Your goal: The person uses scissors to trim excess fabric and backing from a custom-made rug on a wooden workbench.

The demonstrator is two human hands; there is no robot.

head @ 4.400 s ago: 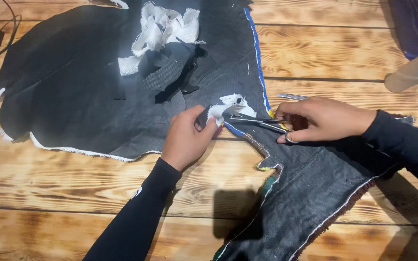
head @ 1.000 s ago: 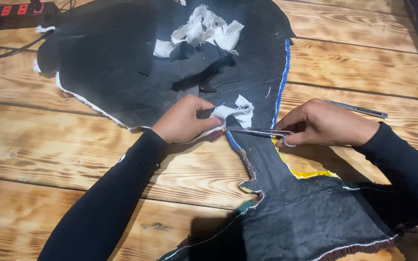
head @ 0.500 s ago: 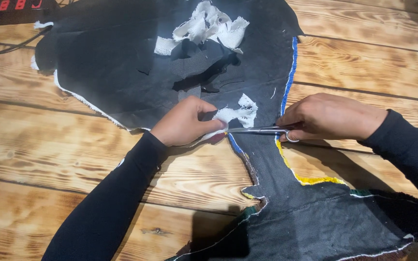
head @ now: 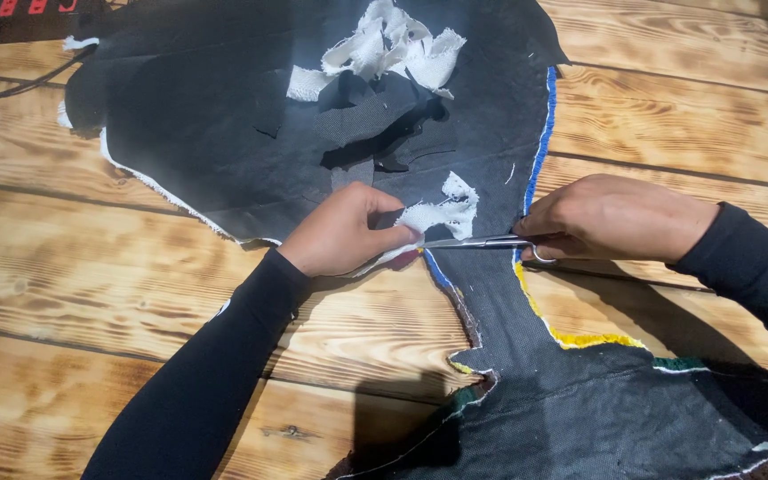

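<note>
A large dark sheet of leather-like fabric (head: pixel 224 133) with white backing lies on a wooden table. My left hand (head: pixel 344 231) pinches its edge, where a frayed white strip (head: pixel 442 213) curls up. My right hand (head: pixel 611 218) grips metal scissors (head: pixel 482 242), whose blades point left toward my left fingertips at the fabric edge. The fabric's narrow part runs down between my hands, with blue (head: pixel 542 133) and yellow (head: pixel 571 331) edging.
A pile of white and dark offcuts (head: pixel 384 53) rests on the fabric at the top. A black cable (head: pixel 20 84) and a dark device with red lights (head: pixel 20 7) sit at the top left. Bare wooden planks (head: pixel 91 293) extend left and right.
The view has shifted so the fabric sits higher and further left. Both hands stay at the fabric edge, with the scissors' blades now closer to my left fingers.
</note>
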